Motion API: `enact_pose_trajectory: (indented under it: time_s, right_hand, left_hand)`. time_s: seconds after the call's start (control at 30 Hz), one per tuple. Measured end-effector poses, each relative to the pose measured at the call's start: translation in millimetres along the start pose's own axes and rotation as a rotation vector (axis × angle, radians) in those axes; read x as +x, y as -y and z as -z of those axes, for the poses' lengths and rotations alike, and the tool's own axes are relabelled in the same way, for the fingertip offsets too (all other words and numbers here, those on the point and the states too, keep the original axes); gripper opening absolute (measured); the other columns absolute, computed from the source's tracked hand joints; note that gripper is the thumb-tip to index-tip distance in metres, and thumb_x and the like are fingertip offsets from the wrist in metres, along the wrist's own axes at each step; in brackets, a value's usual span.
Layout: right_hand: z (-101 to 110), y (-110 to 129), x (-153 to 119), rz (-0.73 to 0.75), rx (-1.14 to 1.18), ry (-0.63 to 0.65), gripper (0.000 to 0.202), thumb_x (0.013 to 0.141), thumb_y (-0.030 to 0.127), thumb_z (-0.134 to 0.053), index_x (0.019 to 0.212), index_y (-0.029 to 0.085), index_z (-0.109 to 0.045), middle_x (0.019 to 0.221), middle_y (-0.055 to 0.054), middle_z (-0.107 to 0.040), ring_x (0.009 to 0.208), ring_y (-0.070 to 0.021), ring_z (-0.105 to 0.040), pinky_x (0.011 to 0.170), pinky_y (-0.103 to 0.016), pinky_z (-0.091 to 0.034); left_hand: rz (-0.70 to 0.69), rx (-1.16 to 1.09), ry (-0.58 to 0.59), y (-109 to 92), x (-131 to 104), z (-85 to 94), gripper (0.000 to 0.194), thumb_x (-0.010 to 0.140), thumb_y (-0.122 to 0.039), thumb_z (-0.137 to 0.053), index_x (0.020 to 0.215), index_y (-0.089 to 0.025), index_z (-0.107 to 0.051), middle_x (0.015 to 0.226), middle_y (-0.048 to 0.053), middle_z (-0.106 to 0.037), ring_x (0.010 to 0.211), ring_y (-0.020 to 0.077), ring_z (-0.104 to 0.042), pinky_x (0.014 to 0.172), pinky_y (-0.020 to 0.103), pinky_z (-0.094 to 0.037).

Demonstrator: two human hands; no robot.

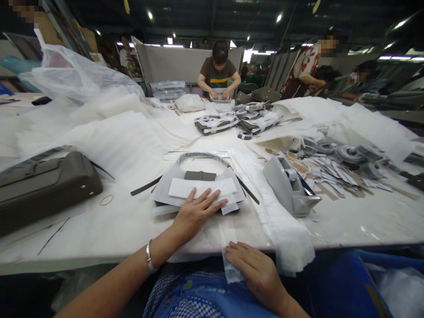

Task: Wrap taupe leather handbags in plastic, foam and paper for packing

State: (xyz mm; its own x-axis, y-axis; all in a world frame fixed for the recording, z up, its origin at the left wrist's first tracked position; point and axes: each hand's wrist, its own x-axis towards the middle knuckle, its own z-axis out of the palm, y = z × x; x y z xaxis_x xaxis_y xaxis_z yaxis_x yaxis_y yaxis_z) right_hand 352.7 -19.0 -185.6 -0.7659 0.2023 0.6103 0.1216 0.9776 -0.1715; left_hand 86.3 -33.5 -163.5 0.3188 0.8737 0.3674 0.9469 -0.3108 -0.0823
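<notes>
A dark handbag [200, 176] lies on the white table, mostly covered by white paper, its wrapped handle arched at the back and dark straps sticking out at both sides. My left hand [195, 211] rests on the white sheets [185, 189] over the bag, fingers spread. Near the table's front edge my right hand [250, 265] holds a thin translucent strip [232, 271], which runs back toward the bag. The fingers of that hand lie close together over the strip.
A grey tape dispenser [286, 185] stands right of a white paper stack [258, 194]. A larger dark bag [49, 185] lies at the left. Wrapped bags [217, 123] and paper scraps [338, 174] lie farther back. A person [219, 73] works across the table. A blue bin [351, 282] is at lower right.
</notes>
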Motion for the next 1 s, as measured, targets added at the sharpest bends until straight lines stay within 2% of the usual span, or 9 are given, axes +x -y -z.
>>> enact_pose_trajectory:
  time_s: [0.37,0.47,0.57,0.67,0.77,0.87,1.0]
  right_hand:
    - [10.7,12.5,-5.9,-0.008,0.043,-0.015,0.038,0.097,0.009,-0.04,0.124,0.016,-0.065,0.111,-0.007,-0.076,0.112,-0.0189,-0.068,0.099,-0.033,-0.055]
    - [27.9,12.7,11.3,-0.015,0.04,-0.049,0.039,0.094,0.005,-0.04,0.12,0.017,-0.066,0.107,-0.007,-0.077,0.107,-0.0179,-0.07,0.096,-0.031,-0.058]
    - [53.6,7.2,42.9,-0.003,0.025,-0.056,0.043,0.087,-0.002,-0.04,0.114,0.016,-0.068,0.105,-0.007,-0.077,0.102,-0.017,-0.072,0.093,-0.029,-0.058]
    - [73.7,-8.5,78.3,-0.007,0.018,-0.03,0.045,0.083,-0.003,-0.04,0.111,0.017,-0.07,0.102,-0.006,-0.078,0.096,-0.0159,-0.074,0.09,-0.027,-0.059]
    - [75.8,-37.5,109.1,-0.09,0.024,-0.024,0.047,0.079,-0.002,-0.042,0.108,0.019,-0.072,0.099,-0.004,-0.078,0.09,-0.0161,-0.074,0.083,-0.026,-0.06]
    - [58.9,-74.3,134.6,-0.277,0.018,0.047,0.044,0.08,0.002,-0.046,0.105,0.023,-0.074,0.101,-0.001,-0.078,0.092,-0.0184,-0.074,0.083,-0.03,-0.058]
    - [24.0,-113.9,157.4,-0.543,0.032,0.193,0.037,0.081,0.006,-0.053,0.101,0.028,-0.077,0.104,0.002,-0.078,0.099,-0.0217,-0.073,0.089,-0.034,-0.054]
  left_hand:
    - [-0.002,-0.008,-0.014,-0.1,-0.7,-1.5,0.072,0.093,-0.002,-0.044,0.152,-0.038,-0.027,0.16,-0.001,-0.03,0.144,0.0259,-0.034,0.119,0.057,-0.021]
    - [-0.02,0.01,-0.003,-1.3,-0.4,0.1,0.067,0.094,-0.007,-0.048,0.151,-0.038,-0.03,0.159,0.0,-0.032,0.143,0.0268,-0.035,0.118,0.058,-0.022]
    - [-0.051,0.026,0.01,-2.2,-0.7,2.7,0.059,0.098,-0.017,-0.051,0.149,-0.039,-0.033,0.159,0.0,-0.033,0.143,0.0271,-0.036,0.119,0.059,-0.021]
    - [-0.076,0.018,-0.009,-2.1,-2.3,2.9,0.055,0.099,-0.024,-0.051,0.149,-0.038,-0.034,0.158,0.0,-0.035,0.142,0.0275,-0.037,0.119,0.06,-0.02]
    - [-0.09,-0.008,-0.047,-1.0,-4.1,-1.4,0.047,0.099,-0.023,-0.051,0.144,-0.034,-0.043,0.157,0.002,-0.036,0.142,0.0289,-0.038,0.118,0.061,-0.021]
    - [-0.112,-0.023,-0.132,0.5,-4.8,-7.8,0.032,0.1,-0.024,-0.05,0.131,-0.028,-0.057,0.154,0.004,-0.041,0.14,0.0297,-0.04,0.118,0.063,-0.02]
    - [-0.107,-0.047,-0.221,1.7,-4.1,-13.5,0.027,0.101,-0.025,-0.048,0.125,-0.025,-0.06,0.148,0.005,-0.05,0.138,0.0287,-0.044,0.118,0.061,-0.023]
